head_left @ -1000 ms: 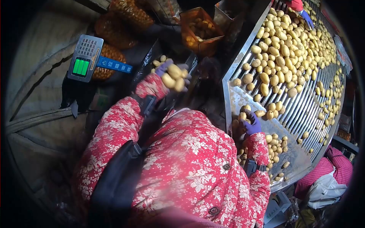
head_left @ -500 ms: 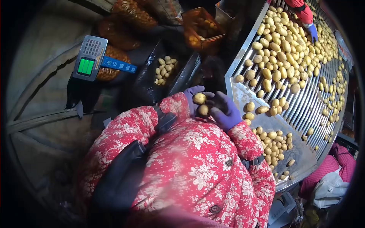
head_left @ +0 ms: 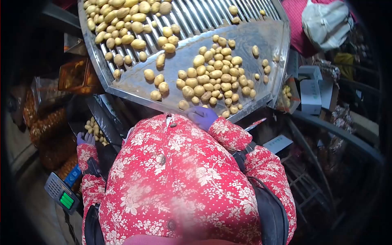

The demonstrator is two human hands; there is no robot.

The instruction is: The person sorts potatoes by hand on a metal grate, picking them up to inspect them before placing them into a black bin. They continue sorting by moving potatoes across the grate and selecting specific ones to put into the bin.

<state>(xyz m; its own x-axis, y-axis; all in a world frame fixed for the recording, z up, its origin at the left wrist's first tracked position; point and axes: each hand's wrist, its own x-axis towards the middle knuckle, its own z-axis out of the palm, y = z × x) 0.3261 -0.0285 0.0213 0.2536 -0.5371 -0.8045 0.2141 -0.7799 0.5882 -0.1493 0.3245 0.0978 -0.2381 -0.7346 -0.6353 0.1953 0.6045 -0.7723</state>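
My left hand (head_left: pixel 85 139), in a purple glove, reaches down at the left beside the potatoes (head_left: pixel 94 128) in a black-lined container. Its fingers are apart and no potato shows in them. At the near edge of the metal tray (head_left: pixel 134 83) is my right hand (head_left: pixel 202 117), gloved in purple too, its fingers stretched out to the left. A single potato (head_left: pixel 183 105) lies just beyond those fingertips. The underside of this hand is hidden. A heap of small potatoes (head_left: pixel 216 75) covers the middle of the tray.
Larger potatoes (head_left: pixel 122 20) lie on the metal bar rack (head_left: pixel 200 16) behind the tray. An orange crate (head_left: pixel 75 77) and a digital scale display (head_left: pixel 61 193) are at the left. White boxes (head_left: pixel 310 92) and a curved metal bar (head_left: pixel 335 128) stand at the right.
My view has turned right toward the tray. The two potatoes held between my hands are no longer seen there. My left hand has gone to the black-lined container, my right to the tray edge.
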